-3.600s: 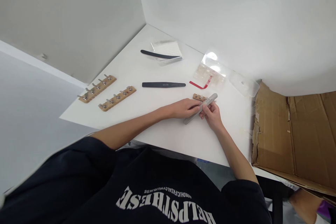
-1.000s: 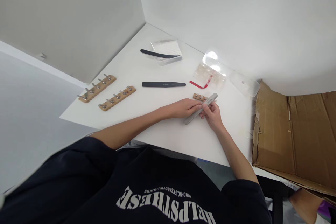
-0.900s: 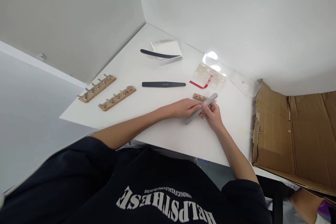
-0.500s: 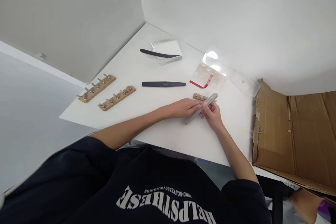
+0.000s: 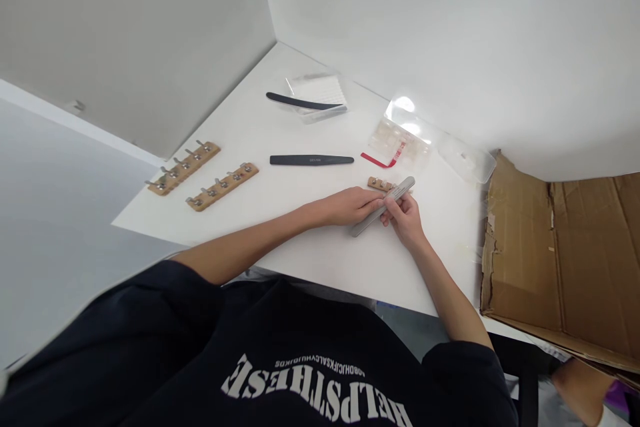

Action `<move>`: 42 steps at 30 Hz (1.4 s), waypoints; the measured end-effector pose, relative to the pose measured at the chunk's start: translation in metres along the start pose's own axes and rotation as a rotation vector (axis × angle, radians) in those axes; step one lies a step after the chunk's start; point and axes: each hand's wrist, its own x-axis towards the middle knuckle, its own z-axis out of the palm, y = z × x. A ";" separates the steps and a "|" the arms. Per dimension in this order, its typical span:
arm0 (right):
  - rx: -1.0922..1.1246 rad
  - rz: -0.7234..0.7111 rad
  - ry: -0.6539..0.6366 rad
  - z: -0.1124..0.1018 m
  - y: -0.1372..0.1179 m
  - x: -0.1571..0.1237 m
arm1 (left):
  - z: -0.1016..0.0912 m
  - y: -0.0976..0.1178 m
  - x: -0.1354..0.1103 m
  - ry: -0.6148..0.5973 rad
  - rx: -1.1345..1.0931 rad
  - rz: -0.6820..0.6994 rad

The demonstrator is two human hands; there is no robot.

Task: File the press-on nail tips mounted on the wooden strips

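A grey nail file [image 5: 406, 185] slants over the table, pinched between the thumb and fingers of my right hand [image 5: 407, 221]. My left hand [image 5: 350, 205] is closed close beside it, its fingertips meeting under the file; whatever they grip is hidden. Just beyond my fingers lies a small wooden strip with metal clips [image 5: 379, 183], partly covered by the file and my hands. A black nail file [image 5: 311, 160] rests flat on the table, further off and to the left.
Two wooden strips with metal clips [image 5: 184, 168] lie on the left of the white table [image 5: 320, 253]. A curved black file [image 5: 303, 103] rests on a clear packet [image 5: 320, 90]. A clear plastic box [image 5: 400, 137] with a red strip [image 5: 379, 161] sits behind; a cardboard box [image 5: 565, 253] stands right.
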 end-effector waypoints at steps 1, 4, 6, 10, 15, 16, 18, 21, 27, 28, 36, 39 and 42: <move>0.000 -0.001 0.000 0.000 0.001 0.000 | 0.000 0.000 0.000 -0.001 0.002 -0.001; -0.004 -0.003 -0.004 -0.002 0.003 0.000 | 0.000 0.001 0.000 -0.007 0.000 -0.007; -0.001 -0.003 -0.005 -0.002 0.003 0.001 | 0.000 0.001 0.000 -0.008 -0.003 -0.008; 0.013 -0.007 -0.005 -0.001 0.003 0.001 | -0.001 0.001 0.000 -0.006 -0.001 -0.007; -0.002 -0.006 -0.002 -0.001 0.002 0.000 | 0.000 0.001 0.000 -0.005 0.008 -0.004; -0.003 -0.006 0.000 -0.001 0.001 0.000 | 0.000 0.001 0.000 -0.005 0.009 -0.004; -0.001 -0.006 -0.001 -0.001 0.001 0.000 | 0.000 0.001 0.000 -0.003 0.012 -0.004; 0.001 -0.006 -0.005 -0.001 0.001 0.000 | 0.001 -0.001 0.000 -0.005 0.013 -0.006; -0.010 -0.013 -0.002 -0.002 0.002 0.000 | 0.000 -0.001 0.000 -0.004 0.021 -0.005; -0.010 -0.014 -0.003 -0.002 0.003 0.000 | 0.000 0.000 0.000 -0.005 0.022 -0.007; -0.007 -0.016 -0.007 -0.001 0.001 0.000 | 0.000 0.003 -0.001 -0.004 0.034 -0.008; -0.007 -0.017 -0.009 -0.002 0.002 0.000 | 0.000 0.003 -0.001 -0.004 0.040 -0.011; -0.009 -0.019 -0.015 -0.002 0.003 0.001 | 0.000 0.003 -0.001 -0.008 0.047 -0.014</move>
